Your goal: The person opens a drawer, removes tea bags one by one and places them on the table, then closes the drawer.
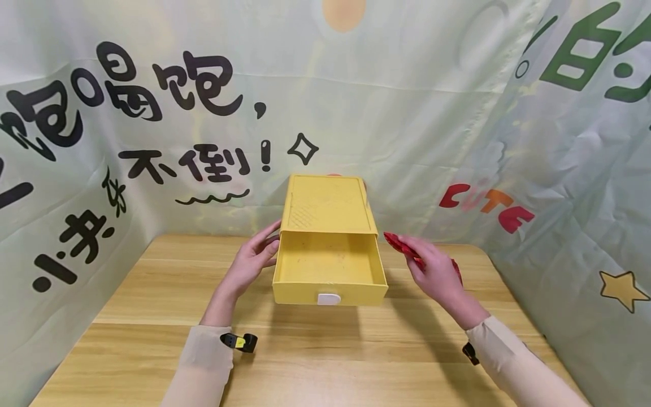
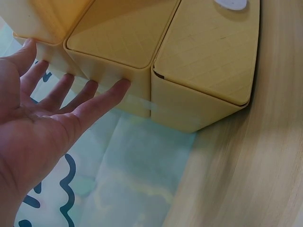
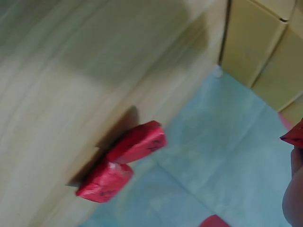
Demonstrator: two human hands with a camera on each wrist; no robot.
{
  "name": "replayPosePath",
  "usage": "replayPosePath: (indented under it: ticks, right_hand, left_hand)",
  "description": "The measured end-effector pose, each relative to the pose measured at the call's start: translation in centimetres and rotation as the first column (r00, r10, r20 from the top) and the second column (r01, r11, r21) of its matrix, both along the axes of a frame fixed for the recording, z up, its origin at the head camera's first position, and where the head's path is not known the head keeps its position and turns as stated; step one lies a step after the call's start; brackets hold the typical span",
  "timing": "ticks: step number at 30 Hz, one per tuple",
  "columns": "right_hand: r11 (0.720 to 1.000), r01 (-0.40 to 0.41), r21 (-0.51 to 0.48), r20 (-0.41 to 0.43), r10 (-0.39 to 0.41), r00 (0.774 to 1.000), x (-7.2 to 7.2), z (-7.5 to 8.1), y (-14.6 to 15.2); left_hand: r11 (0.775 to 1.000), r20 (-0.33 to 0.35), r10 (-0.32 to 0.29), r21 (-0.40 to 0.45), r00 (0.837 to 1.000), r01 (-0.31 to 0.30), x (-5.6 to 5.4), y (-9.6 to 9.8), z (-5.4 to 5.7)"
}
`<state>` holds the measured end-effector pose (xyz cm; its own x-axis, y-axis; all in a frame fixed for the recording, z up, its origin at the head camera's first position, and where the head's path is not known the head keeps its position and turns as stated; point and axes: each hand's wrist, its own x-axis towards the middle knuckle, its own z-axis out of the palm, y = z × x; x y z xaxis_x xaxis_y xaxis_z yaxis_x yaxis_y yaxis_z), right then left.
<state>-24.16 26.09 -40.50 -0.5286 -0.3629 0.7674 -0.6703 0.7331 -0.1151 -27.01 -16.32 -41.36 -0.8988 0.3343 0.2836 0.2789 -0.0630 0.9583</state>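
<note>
Head view: between the fingers of the right hand (image 1: 435, 271), a red packet (image 1: 399, 243) is being pinched, just right of the pulled-out drawer (image 1: 300, 293). By the spread fingers of the left hand (image 1: 252, 259), the yellow cabinet (image 1: 328, 204) is being touched. Right wrist view: two further packets (image 3: 124, 153) are being supported by the table (image 3: 90, 104).

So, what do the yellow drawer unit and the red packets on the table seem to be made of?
Yellow drawer unit: probably matte plastic, given the moulded crosshatch and thin walls. Red packets: slightly glossy, perhaps foil or plastic film, from creases and pale highlights.
</note>
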Motion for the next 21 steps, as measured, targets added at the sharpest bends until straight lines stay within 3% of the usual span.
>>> replayPosePath:
  ticks: [10, 21]
  right_hand:
    - [0.996, 0.076, 0.035, 0.126, -0.080, 0.989, -0.7, -2.7, 1.4]
    - [0.985, 0.139, 0.100, 0.340, -0.165, 0.926, -1.0, -4.4, 2.5]
  left_hand:
    - [1.000, 0.000, 0.001, 0.003, 1.000, -0.001, -0.1, 0.0, -0.1]
    - [1.000, 0.000, 0.005, 0.002, 1.000, -0.005, -0.1, 0.0, -0.1]
